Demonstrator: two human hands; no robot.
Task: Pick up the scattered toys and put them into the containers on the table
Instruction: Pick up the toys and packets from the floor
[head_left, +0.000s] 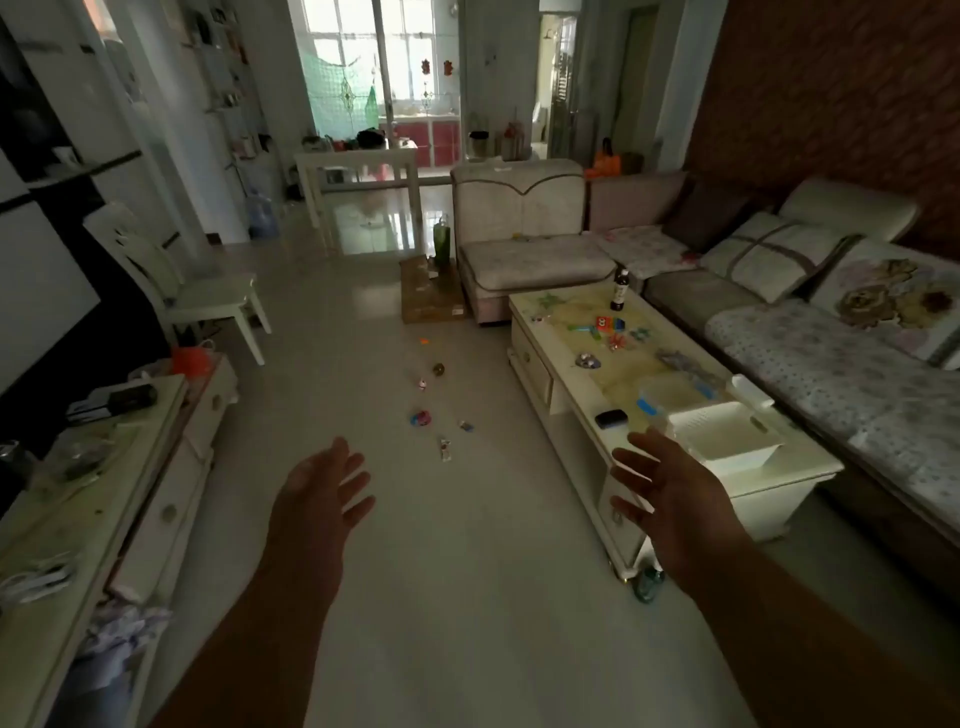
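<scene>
Several small toys lie scattered on the pale floor ahead: a pink and blue toy (421, 418), a small white one (445, 450), a blue piece (466, 426), a dark round toy (439, 369) and an orange bit (425, 341). More colourful toys (605, 325) lie on the coffee table (576, 415). A white basket (724, 431) and a clear tub (670, 392) stand at the table's near end. My left hand (319, 499) and my right hand (670, 493) are held out, palms facing each other, fingers spread, holding nothing.
A TV cabinet (130, 493) runs along the left, a white chair (171, 280) beyond it. A sofa (831, 353) lines the right wall. A cardboard box (431, 291) and a green bottle (443, 241) stand on the floor farther off. A dark bottle (620, 291) stands on the table.
</scene>
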